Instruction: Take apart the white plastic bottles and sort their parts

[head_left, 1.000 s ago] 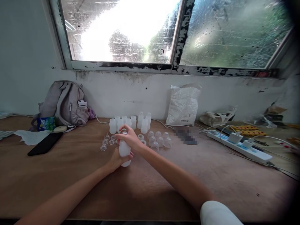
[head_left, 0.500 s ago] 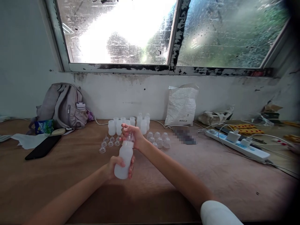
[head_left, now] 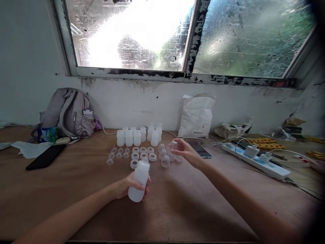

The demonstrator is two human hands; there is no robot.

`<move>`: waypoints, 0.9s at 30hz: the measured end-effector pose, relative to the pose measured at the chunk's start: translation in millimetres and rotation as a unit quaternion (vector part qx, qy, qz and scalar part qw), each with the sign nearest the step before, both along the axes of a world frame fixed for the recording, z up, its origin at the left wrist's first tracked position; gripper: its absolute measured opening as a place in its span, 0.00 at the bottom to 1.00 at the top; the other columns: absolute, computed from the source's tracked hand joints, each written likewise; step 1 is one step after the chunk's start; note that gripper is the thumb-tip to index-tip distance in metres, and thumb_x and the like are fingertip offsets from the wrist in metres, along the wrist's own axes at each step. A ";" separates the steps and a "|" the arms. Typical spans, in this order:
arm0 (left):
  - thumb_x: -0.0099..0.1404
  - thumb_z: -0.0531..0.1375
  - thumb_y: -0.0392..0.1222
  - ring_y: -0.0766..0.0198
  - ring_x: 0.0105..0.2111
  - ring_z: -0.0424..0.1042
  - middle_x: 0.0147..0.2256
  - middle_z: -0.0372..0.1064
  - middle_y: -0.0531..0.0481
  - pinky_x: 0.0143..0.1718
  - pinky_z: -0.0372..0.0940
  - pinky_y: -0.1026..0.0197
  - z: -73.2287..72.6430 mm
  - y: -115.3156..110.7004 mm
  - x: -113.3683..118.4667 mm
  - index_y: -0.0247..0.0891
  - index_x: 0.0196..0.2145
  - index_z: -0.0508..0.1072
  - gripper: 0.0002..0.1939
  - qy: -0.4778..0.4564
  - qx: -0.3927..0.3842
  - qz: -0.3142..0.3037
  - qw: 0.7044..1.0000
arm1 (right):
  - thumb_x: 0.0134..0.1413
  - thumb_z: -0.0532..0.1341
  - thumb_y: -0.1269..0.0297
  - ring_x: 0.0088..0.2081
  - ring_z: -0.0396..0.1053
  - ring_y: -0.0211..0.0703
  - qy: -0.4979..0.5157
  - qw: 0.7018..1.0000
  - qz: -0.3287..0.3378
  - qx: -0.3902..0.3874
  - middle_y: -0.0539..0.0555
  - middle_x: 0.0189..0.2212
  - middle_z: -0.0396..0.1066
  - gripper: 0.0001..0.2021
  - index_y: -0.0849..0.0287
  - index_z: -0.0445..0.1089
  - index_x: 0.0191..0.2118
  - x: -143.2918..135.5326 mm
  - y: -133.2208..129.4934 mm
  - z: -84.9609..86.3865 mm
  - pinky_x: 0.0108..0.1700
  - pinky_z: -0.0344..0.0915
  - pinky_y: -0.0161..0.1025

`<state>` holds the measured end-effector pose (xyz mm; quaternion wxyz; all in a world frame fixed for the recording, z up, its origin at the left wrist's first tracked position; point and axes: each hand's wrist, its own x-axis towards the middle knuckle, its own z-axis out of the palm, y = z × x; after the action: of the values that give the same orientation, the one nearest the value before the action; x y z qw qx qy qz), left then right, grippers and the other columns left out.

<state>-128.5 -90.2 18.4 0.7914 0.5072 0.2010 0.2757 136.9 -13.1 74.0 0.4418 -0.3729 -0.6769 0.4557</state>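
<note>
My left hand (head_left: pixel 138 187) is wrapped round a frosted white baby bottle (head_left: pixel 138 179), tilted a little to the right above the table. A clear teat shows at the bottle's top. Farther right, my right hand (head_left: pixel 183 149) pinches a clear domed bottle cap (head_left: pixel 173 145) over a cluster of similar caps (head_left: pixel 165 162). Several white collar rings (head_left: pixel 134 164) lie just behind the held bottle. Left of the rings are several clear silicone teats (head_left: pixel 110 162). Against the wall stand several open frosted bottles (head_left: pixel 129 138) and some with teats fitted (head_left: pixel 154 137).
A grey backpack (head_left: pixel 68 113) leans on the wall at the left, with a black phone (head_left: pixel 46 157) before it. A white plastic bag (head_left: pixel 196 115) stands behind another phone (head_left: pixel 200 149). To the right, a white power strip (head_left: pixel 256 161) trails cables across the wooden table (head_left: pixel 203 210).
My right hand has left the bottle's top and moved right to the clear caps, taking one. My left hand and bottle have shifted slightly right and down; the collar rings are now uncovered.
</note>
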 end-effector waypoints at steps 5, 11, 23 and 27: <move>0.47 0.58 0.33 0.62 0.24 0.68 0.27 0.67 0.48 0.27 0.61 0.59 0.2 0.3 1.1 0.34 0.37 0.65 0.17 0.008 -0.005 0.011 1.000 | 0.39 0.63 0.58 0.32 0.60 0.40 -0.214 0.953 -0.137 0.165 0.52 0.32 0.59 0.19 0.58 0.61 0.40 30.7 -3.0 -52.0 0.33 0.61 0.38; 0.46 0.59 0.34 0.63 0.25 0.67 0.27 0.67 0.48 0.27 0.62 0.59 1.4 0.4 2.2 0.33 0.37 0.66 0.17 0.007 0.007 0.017 1.000 | 0.43 0.60 0.60 0.25 0.59 0.36 -0.301 0.928 -0.106 0.192 0.52 0.31 0.57 0.19 0.57 0.60 0.43 27.9 -1.5 -69.0 0.31 0.62 0.37; 0.47 0.60 0.33 0.63 0.25 0.67 0.27 0.66 0.48 0.27 0.62 0.59 3.9 0.4 1.9 0.33 0.37 0.65 0.17 0.031 0.022 0.017 0.999 | 0.44 0.57 0.63 0.30 0.64 0.40 -0.341 0.901 -0.150 0.221 0.56 0.36 0.59 0.22 0.60 0.56 0.47 26.3 -2.0 -72.4 0.35 0.64 0.40; 0.46 0.60 0.33 0.63 0.25 0.68 0.27 0.66 0.48 0.27 0.62 0.60 4.2 -0.3 2.9 0.33 0.37 0.65 0.17 0.037 0.022 0.025 0.999 | 0.49 0.55 0.62 0.49 0.58 0.51 -0.406 0.827 -0.181 0.345 0.62 0.47 0.57 0.25 0.57 0.52 0.55 17.5 -16.0 -64.0 0.48 0.56 0.47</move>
<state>-125.6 -90.6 22.6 0.7653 0.5289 0.2367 0.2803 154.3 -29.1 10.0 0.3015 -0.4632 -0.8287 -0.0879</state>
